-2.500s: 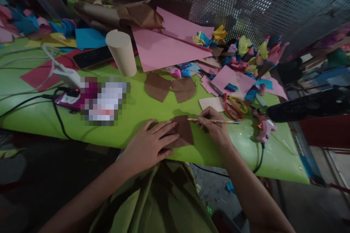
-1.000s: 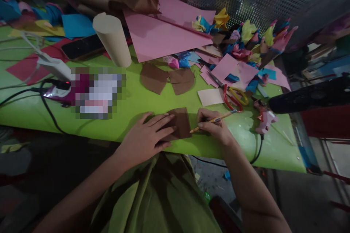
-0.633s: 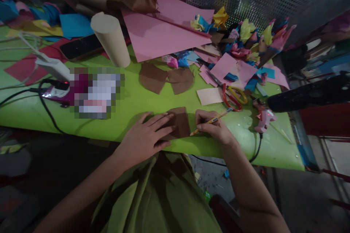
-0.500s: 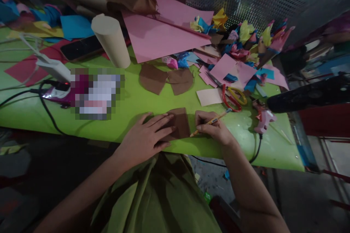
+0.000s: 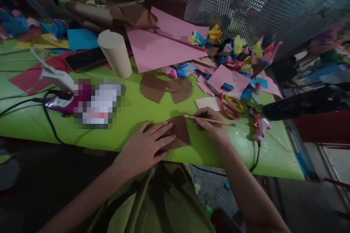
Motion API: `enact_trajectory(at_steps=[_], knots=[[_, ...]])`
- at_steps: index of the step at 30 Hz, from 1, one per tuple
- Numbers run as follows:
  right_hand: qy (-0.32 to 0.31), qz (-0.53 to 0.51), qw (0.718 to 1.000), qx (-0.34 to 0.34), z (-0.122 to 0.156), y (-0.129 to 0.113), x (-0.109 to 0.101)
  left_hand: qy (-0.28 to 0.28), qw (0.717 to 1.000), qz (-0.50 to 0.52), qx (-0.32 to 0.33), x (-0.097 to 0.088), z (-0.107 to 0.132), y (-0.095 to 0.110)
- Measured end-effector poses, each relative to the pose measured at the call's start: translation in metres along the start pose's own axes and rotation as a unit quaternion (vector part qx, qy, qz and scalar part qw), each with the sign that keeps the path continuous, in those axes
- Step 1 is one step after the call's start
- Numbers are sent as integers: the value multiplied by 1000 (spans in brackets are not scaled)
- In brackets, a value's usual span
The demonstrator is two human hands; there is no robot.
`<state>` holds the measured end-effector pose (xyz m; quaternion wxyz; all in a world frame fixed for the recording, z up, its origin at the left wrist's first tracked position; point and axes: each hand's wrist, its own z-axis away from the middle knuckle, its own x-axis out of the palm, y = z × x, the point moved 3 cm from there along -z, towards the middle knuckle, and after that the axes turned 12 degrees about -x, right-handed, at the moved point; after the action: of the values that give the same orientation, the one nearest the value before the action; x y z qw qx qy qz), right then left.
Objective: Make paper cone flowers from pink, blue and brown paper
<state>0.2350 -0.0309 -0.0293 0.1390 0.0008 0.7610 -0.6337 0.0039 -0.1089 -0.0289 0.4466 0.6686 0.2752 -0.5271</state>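
A piece of brown paper (image 5: 181,133) lies near the front edge of the green table (image 5: 123,113). My left hand (image 5: 153,140) rests flat over its left part, fingers spread and pointing right. In my right hand (image 5: 212,123) is a yellow pencil (image 5: 210,120), pinched between thumb and fingers. Its tip is at the paper's upper right corner; whether it touches, I cannot tell. Two more brown paper pieces (image 5: 154,87) with curved edges lie just beyond. Scissors (image 5: 231,105) with red and yellow handles sit past my right hand, beside a pale paper slip (image 5: 207,104).
A pink glue gun (image 5: 261,128) with a black cord lies at the right, near a dark cylindrical object (image 5: 303,102). Pink sheets (image 5: 164,49) and crumpled coloured paper fill the back. At the left stand a cream paper roll (image 5: 116,54), a phone (image 5: 86,59) and cables.
My right hand has moved the pencil from the brown paper's lower right corner up to its upper right corner. The left hand stays on the paper. The whole view has shifted slightly.
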Motion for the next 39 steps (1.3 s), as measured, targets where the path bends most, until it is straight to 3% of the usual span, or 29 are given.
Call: enact_trajectory(at_steps=[6, 21, 39], knots=[[21, 12, 1000, 8, 0, 4, 3, 13, 1000, -9, 11, 0, 0, 1], [-5, 66, 998, -15, 1, 6, 4, 1, 1000, -16, 3, 1, 1, 0], [-75, 66, 995, 12, 6, -6, 0, 6, 1000, 0, 8, 0, 0, 1]])
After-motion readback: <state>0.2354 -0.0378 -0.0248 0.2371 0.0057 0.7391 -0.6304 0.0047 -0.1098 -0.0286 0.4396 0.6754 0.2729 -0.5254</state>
